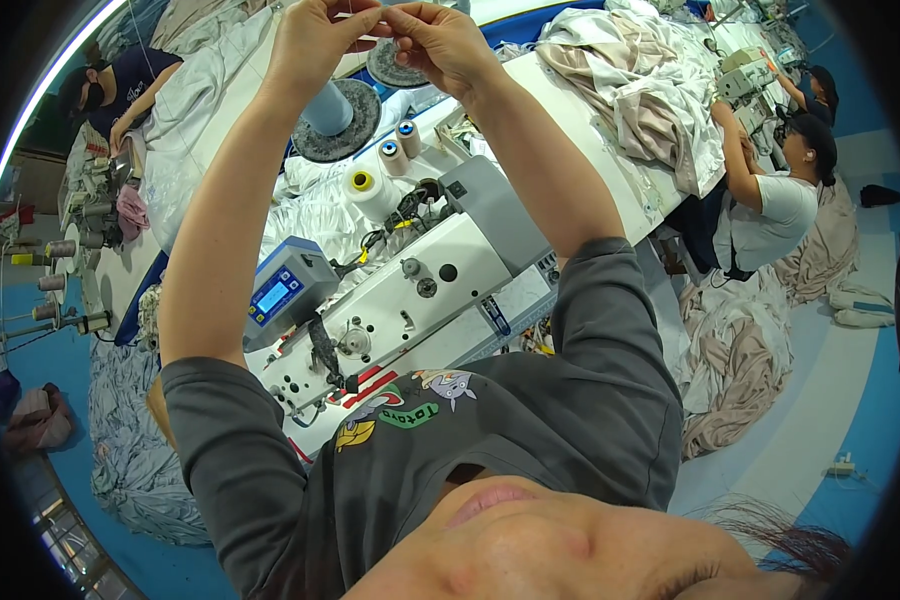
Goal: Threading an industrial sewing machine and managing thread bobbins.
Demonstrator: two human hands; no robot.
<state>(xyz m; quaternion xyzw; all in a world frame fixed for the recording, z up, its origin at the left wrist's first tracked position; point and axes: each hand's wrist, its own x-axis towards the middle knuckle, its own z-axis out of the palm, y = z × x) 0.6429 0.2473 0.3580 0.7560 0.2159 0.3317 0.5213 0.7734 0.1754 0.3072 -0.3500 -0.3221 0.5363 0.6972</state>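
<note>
1. Top centre, the left hand (315, 45) and right hand (440, 45) are meeting, fingertips pinching a thin thread (362, 37) together.
2. Below them, cones (370, 185) are standing behind the sewing machine (410, 290).

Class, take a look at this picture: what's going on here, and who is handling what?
A person in a grey top has both arms raised over a white sewing machine. The left hand and right hand meet fingertip to fingertip, seemingly pinching a fine thread, though it is too thin to see clearly. Below them stand thread cones on the machine table. To the right, another person works at a bench piled with pale fabric.
</note>
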